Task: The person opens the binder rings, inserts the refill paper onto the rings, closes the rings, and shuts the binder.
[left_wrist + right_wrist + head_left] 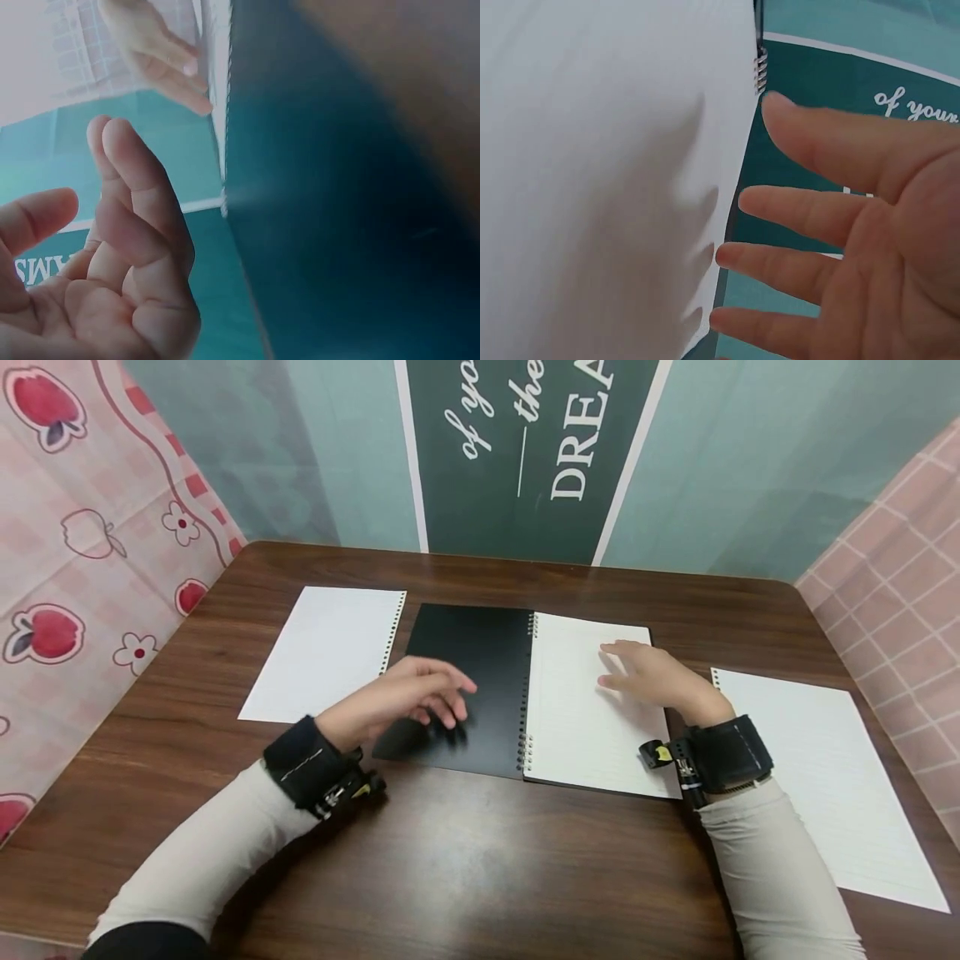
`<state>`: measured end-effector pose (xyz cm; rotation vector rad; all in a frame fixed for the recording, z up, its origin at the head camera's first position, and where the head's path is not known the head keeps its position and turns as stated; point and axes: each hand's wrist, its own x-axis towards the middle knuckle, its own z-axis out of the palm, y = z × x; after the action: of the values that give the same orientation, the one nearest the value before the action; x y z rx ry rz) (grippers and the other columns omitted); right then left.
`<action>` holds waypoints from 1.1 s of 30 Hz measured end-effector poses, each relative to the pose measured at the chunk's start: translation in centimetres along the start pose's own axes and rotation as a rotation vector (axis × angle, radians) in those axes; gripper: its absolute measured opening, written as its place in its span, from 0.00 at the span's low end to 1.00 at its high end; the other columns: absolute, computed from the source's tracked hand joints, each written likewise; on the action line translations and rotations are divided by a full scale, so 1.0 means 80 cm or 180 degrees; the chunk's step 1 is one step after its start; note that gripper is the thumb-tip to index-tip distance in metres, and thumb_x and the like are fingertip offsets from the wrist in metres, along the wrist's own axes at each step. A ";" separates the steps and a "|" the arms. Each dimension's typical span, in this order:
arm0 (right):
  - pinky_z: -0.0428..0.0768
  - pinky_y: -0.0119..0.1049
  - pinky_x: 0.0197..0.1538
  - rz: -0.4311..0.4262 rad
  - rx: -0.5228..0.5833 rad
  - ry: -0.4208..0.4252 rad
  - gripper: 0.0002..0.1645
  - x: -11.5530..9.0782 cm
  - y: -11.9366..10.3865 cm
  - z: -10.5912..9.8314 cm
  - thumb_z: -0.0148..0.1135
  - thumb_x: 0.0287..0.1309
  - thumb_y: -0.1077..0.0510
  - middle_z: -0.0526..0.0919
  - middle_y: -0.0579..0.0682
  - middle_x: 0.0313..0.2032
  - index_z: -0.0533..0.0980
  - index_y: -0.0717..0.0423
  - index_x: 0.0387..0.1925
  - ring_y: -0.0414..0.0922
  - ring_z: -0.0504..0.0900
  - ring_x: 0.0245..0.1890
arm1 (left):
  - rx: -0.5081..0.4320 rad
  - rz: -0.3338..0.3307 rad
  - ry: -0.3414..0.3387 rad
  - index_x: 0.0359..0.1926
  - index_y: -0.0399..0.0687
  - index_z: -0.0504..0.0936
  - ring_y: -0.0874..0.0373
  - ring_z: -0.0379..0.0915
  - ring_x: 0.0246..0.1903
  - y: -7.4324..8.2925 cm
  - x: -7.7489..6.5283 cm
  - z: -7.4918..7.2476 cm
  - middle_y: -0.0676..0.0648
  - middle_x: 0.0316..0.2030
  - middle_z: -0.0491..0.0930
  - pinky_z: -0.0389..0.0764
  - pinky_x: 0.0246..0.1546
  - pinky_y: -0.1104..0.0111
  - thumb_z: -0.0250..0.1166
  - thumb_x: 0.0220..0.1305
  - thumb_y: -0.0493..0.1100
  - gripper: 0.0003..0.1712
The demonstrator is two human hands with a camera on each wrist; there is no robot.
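An open spiral notebook lies in the middle of the table, its black cover [474, 685] on the left and a white lined page [573, 727] on the right. My left hand [408, 693] hovers over the cover's left part, fingers loosely bent with nothing between them; the left wrist view shows its palm [97, 315] beside the dark cover. Over the right part of the page is my right hand [648, 677], its fingers relaxed and spread. In the right wrist view, the fingers [795, 214] stand apart from the page and cast a shadow on it.
A loose white sheet [326, 647] with punched holes lies left of the notebook. Another loose lined sheet [825, 777] lies at the right, partly under the right forearm in view. The brown wooden table [465, 852] meets a green-blue backdrop [750, 468] at its far edge.
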<state>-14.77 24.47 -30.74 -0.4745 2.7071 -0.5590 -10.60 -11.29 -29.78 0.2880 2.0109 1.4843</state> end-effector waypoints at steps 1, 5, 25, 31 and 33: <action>0.58 0.63 0.71 0.0019 0.0030 0.0033 0.38 0.002 -0.002 -0.001 0.57 0.69 0.52 0.60 0.73 0.70 0.59 0.69 0.71 0.68 0.56 0.72 | 0.0048 0.0039 0.0047 0.59 0.41 0.78 0.58 0.82 0.32 0.004 0.008 -0.001 0.50 0.32 0.85 0.74 0.36 0.64 0.49 0.76 0.47 0.21; 0.66 0.62 0.66 0.0163 0.0265 0.0204 0.33 0.016 -0.013 -0.007 0.55 0.71 0.52 0.68 0.71 0.66 0.64 0.66 0.70 0.66 0.65 0.68 | 0.0275 0.0176 0.0206 0.57 0.42 0.80 0.59 0.83 0.31 0.022 0.043 -0.003 0.50 0.32 0.86 0.76 0.36 0.63 0.52 0.75 0.47 0.20; 0.77 0.29 0.37 0.1110 0.2335 0.0995 0.18 0.134 -0.072 0.016 0.50 0.73 0.59 0.80 0.55 0.43 0.77 0.62 0.56 0.43 0.76 0.35 | 0.0746 0.0330 0.0940 0.47 0.34 0.84 0.53 0.79 0.33 0.064 0.182 0.012 0.41 0.38 0.82 0.73 0.26 0.73 0.53 0.71 0.40 0.16; 0.75 0.30 0.36 0.1084 0.2339 0.1009 0.17 0.138 -0.075 0.014 0.49 0.73 0.58 0.79 0.54 0.42 0.77 0.62 0.55 0.42 0.75 0.33 | 0.0799 0.0376 0.1215 0.41 0.37 0.87 0.51 0.82 0.32 0.069 0.193 0.015 0.39 0.37 0.86 0.73 0.25 0.73 0.55 0.70 0.39 0.15; 0.75 0.30 0.35 0.1089 0.2329 0.0989 0.17 0.139 -0.075 0.015 0.50 0.73 0.58 0.79 0.54 0.41 0.77 0.62 0.55 0.42 0.75 0.32 | 0.0794 0.0352 0.1296 0.39 0.37 0.88 0.53 0.82 0.29 0.066 0.196 0.017 0.40 0.34 0.86 0.73 0.25 0.73 0.56 0.69 0.38 0.14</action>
<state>-22.68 14.61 -32.00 0.2819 2.5032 -1.5159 -23.06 -0.36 -30.59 0.2132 2.5499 1.4457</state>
